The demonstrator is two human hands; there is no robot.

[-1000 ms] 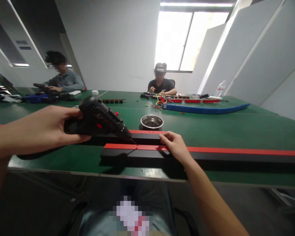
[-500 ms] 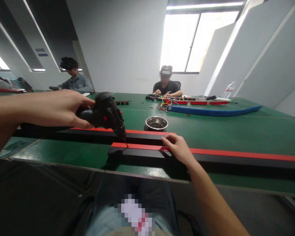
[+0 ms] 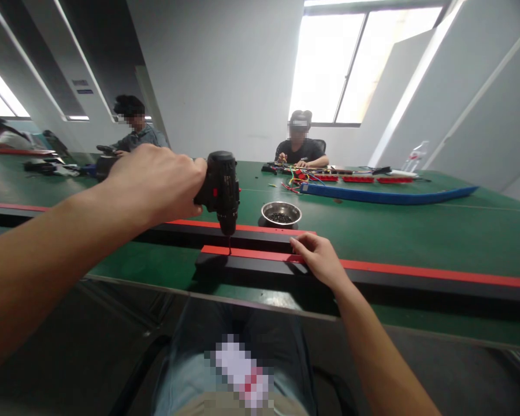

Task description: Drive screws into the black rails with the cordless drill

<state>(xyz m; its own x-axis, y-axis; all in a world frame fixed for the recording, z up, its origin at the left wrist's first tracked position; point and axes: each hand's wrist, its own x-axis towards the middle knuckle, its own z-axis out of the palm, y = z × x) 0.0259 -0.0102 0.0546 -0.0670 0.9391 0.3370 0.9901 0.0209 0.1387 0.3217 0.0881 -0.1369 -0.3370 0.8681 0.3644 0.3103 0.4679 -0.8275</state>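
My left hand (image 3: 158, 179) is wrapped around the grip of a black cordless drill (image 3: 223, 188). The drill stands almost upright, its thin bit meeting the red top strip near the left end of a long black bar (image 3: 260, 268). My right hand (image 3: 318, 257) rests over that same bar, right of the bit, with thumb and fingertips drawn together; anything between them is too small or hidden to make out. Behind lies a second long black bar with a red top (image 3: 260, 235), parallel to the first and shifted left.
A metal bowl (image 3: 281, 206) of small dark screws stands behind the bars. Farther back are a long blue strip (image 3: 385, 195), coloured wires (image 3: 297, 179) and red blocks (image 3: 357, 179). A person (image 3: 301, 147) works across the green table (image 3: 416, 231); others sit at left.
My left hand has swung the drill from a tilt to nearly upright, with the bit staying at the same part of the bar. My right hand keeps its place on the bar.
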